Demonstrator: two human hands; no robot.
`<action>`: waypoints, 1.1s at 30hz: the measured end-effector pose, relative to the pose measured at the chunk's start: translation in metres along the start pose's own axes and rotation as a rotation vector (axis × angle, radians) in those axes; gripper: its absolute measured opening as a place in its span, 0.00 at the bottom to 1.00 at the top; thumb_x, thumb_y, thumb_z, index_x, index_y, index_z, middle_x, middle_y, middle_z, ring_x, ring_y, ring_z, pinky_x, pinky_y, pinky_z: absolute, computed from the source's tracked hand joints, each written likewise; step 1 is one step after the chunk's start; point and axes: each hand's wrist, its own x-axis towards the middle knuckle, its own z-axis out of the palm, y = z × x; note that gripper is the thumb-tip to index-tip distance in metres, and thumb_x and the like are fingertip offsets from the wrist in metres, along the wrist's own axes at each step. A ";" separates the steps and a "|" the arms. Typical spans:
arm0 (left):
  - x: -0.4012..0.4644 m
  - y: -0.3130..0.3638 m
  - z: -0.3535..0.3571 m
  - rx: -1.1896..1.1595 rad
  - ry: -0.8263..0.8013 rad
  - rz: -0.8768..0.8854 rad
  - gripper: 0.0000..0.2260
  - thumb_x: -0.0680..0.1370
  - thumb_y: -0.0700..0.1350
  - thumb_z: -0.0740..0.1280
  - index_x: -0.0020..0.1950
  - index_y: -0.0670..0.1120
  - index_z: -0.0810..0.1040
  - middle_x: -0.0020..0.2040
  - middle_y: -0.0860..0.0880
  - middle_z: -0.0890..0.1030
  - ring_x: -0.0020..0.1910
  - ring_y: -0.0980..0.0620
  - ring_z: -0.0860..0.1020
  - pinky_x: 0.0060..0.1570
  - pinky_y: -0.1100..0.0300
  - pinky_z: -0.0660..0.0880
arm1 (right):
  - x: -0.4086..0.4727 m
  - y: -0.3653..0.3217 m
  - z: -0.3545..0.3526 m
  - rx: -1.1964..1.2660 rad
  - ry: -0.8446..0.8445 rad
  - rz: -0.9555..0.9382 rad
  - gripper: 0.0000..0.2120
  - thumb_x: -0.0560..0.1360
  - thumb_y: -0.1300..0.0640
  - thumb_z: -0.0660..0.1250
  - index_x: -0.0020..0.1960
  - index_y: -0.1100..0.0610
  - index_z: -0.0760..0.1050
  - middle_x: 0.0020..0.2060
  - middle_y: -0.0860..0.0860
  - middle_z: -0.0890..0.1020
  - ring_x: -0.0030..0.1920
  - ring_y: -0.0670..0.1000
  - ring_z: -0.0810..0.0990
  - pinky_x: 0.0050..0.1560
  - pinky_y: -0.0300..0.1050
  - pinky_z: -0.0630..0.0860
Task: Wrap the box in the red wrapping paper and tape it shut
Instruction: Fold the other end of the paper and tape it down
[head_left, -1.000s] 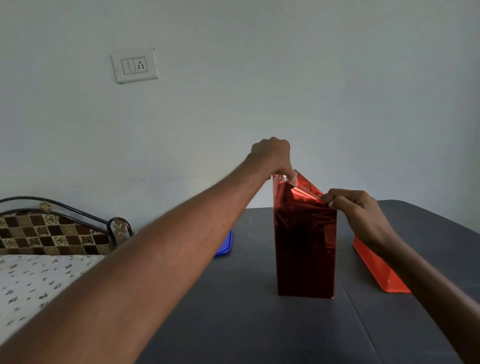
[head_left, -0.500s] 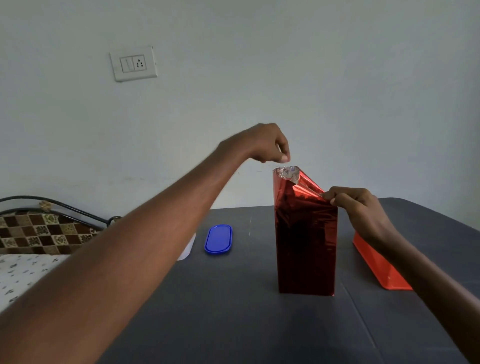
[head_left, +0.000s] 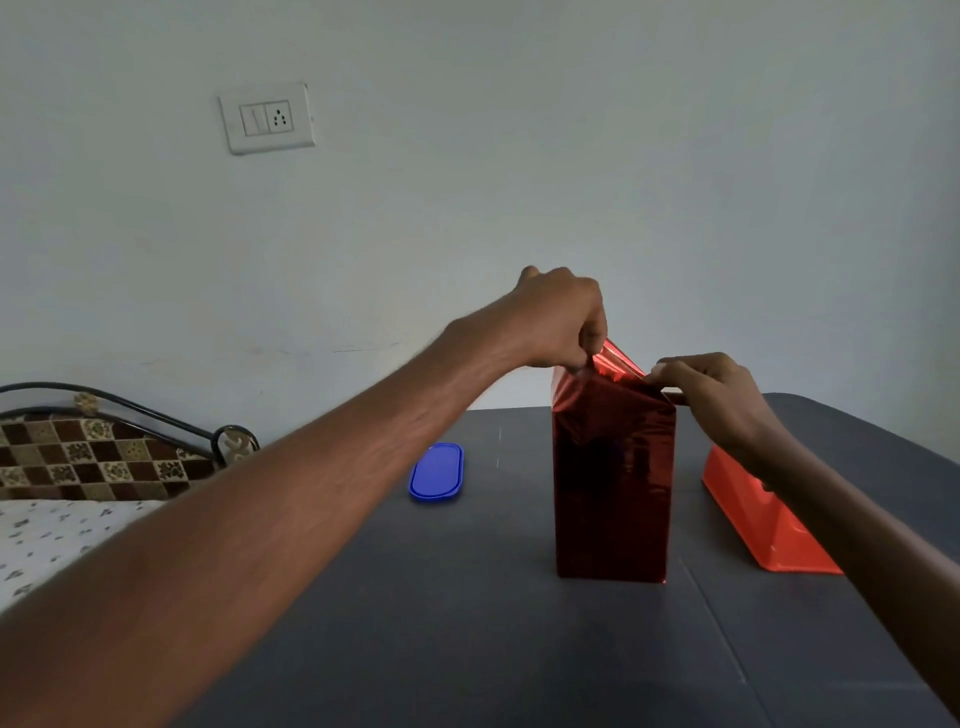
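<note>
**Both hands pinch the paper at the top of the upright box**

The box (head_left: 613, 488), covered in red wrapping paper (head_left: 618, 364), stands upright on the dark table (head_left: 467, 623). The left hand (head_left: 558, 317) has its fingers curled, pinching the paper's raised flap at the top left. The right hand (head_left: 711, 389) pinches the paper at the top right corner. A blue lid (head_left: 436, 472) lies to the left, an orange object (head_left: 769, 525) to the right.

We have one view only, worn on the head: it looks forward and slightly down across the counter (head_left: 467, 623) toward its far edge and the wall (head_left: 519, 182), arms close beneath
</note>
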 end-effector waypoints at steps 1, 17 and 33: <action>-0.004 -0.001 -0.004 -0.063 0.019 0.016 0.06 0.71 0.42 0.76 0.47 0.49 0.86 0.44 0.55 0.85 0.45 0.59 0.78 0.55 0.60 0.68 | 0.000 -0.002 0.000 -0.011 0.004 0.008 0.20 0.73 0.44 0.63 0.40 0.58 0.85 0.41 0.58 0.85 0.47 0.58 0.83 0.58 0.63 0.78; -0.028 -0.056 0.098 -0.692 0.252 -0.394 0.03 0.74 0.43 0.76 0.46 0.46 0.87 0.36 0.52 0.84 0.34 0.58 0.81 0.41 0.63 0.79 | -0.005 -0.005 -0.001 -0.113 -0.068 -0.076 0.21 0.80 0.57 0.65 0.28 0.57 0.69 0.22 0.45 0.66 0.25 0.44 0.62 0.35 0.46 0.59; -0.013 -0.050 0.092 -0.684 0.194 -0.220 0.05 0.72 0.43 0.77 0.47 0.46 0.88 0.40 0.54 0.86 0.40 0.59 0.83 0.41 0.72 0.76 | -0.010 0.000 -0.002 -0.061 -0.120 -0.154 0.16 0.80 0.55 0.67 0.37 0.65 0.74 0.30 0.56 0.72 0.30 0.45 0.66 0.38 0.46 0.61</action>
